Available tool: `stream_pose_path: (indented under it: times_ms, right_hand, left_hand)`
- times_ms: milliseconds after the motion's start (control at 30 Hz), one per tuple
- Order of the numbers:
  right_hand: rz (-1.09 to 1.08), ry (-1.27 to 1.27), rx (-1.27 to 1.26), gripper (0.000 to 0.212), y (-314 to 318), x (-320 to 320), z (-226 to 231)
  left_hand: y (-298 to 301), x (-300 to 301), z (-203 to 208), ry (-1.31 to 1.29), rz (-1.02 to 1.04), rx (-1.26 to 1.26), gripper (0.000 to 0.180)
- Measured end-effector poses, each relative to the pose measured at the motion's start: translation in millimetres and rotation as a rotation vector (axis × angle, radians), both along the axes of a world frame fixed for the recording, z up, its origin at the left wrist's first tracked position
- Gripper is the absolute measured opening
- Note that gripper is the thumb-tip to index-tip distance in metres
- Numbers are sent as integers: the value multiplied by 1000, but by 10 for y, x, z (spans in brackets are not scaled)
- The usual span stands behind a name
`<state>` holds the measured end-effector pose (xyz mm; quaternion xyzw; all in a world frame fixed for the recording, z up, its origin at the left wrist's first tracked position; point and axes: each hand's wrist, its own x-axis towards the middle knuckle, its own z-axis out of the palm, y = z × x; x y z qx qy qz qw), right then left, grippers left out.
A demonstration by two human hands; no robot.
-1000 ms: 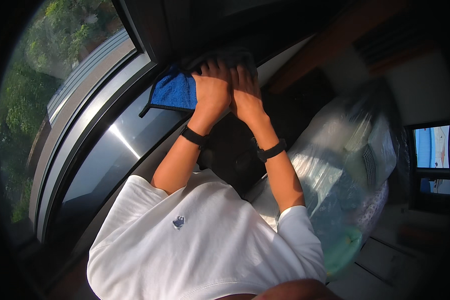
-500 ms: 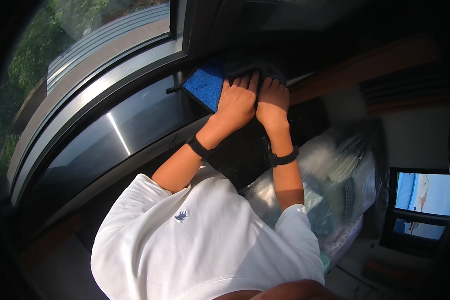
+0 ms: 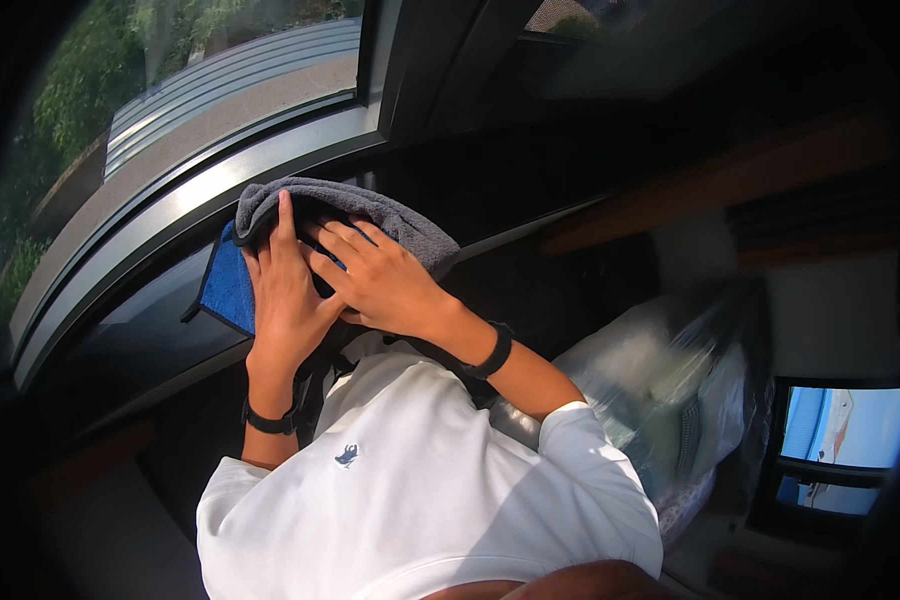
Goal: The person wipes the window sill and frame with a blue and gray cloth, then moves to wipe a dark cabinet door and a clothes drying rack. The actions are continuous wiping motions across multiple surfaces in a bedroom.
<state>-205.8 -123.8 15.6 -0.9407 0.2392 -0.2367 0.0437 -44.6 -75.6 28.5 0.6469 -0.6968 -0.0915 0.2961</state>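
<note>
Looking down through the head camera, I see my left hand [image 3: 288, 290] laid flat, fingers straight and pointing up, palm pressed on a grey and blue cloth [image 3: 340, 215]. My right hand [image 3: 375, 280] lies just beside it, fingers spread and slightly curled, also pressing on the cloth; its thumb side overlaps the left hand. Neither hand is clenched: both lie open against the fabric and grip nothing. Each wrist carries a black band, and both forearms rise from a white shirt [image 3: 420, 490] with a small dark emblem on the chest.

The cloth is bunched, its grey side folded over the fingertips and a blue face showing to the left of my left hand. It sits against a dark glass pane [image 3: 140, 340] close to a pale window frame [image 3: 200, 200] that runs diagonally across the view. Beyond the frame I see a ribbed grey roof [image 3: 230, 75] and green foliage [image 3: 80, 90] in sunlight. To the right lies a clear plastic bag [image 3: 670, 400], blurred, and farther right a small bright screen [image 3: 840, 440] in a dark surround.
</note>
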Motion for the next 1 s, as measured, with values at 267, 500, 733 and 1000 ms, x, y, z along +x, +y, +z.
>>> stream_pose_path:
  times_ms: [267, 500, 733, 1000]
  right_hand:
    - [-235, 166, 153, 118, -244, -553, 251]
    - [-174, -3, 337, 118, -733, -1848, 244]
    - [-765, -319, 505, 76, -1052, -2538, 117]
    - [-737, 21, -76, 55, -622, -1353, -68]
  left_hand:
    - [-271, -312, 112, -101, -143, 110, 123]
    - [-815, -1420, -53, -138, -326, -92, 89]
    - [-1103, -2003, -209, -99, -525, -217, 88]
    - [-712, -1162, 56, -188, -355, 97, 97]
